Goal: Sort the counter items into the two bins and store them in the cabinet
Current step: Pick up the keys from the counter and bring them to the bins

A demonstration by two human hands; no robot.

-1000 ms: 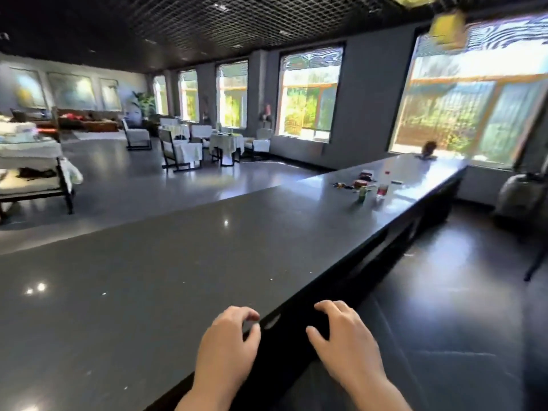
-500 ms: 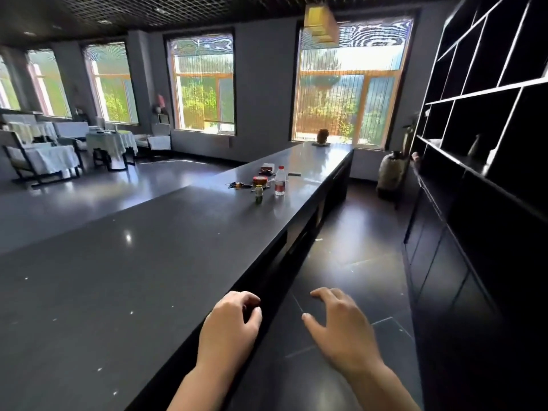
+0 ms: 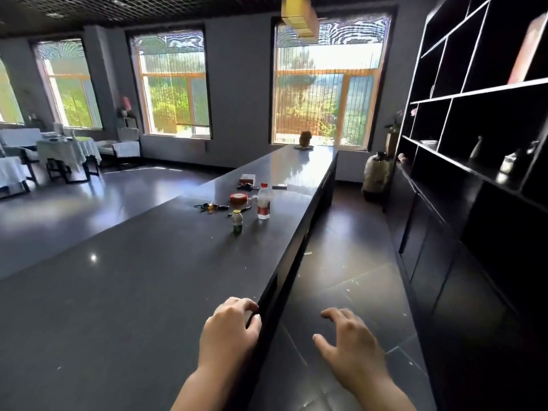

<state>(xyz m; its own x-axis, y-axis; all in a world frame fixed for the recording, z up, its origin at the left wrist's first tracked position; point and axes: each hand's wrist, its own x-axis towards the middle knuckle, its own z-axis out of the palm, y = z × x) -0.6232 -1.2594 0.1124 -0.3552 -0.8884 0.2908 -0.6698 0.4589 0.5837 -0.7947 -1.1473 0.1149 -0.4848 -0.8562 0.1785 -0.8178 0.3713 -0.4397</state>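
Entry: I am turning along the bench [image 3: 148,292]; items [image 3: 237,203] now ahead, mid-bench by its right edge. Left hand [image 3: 228,330] loosely curled, right hand [image 3: 350,342] spread; both grips holding nothing.

Both my hands and forearms are bare. My left hand [image 3: 228,330] sits at about 6 o'clock in the view, my right hand [image 3: 351,341] at about 5 o'clock. No sleeves, gloves, rings, watch or bands show on either. Each forearm is uncovered right to the bottom edge, where it is cut off.
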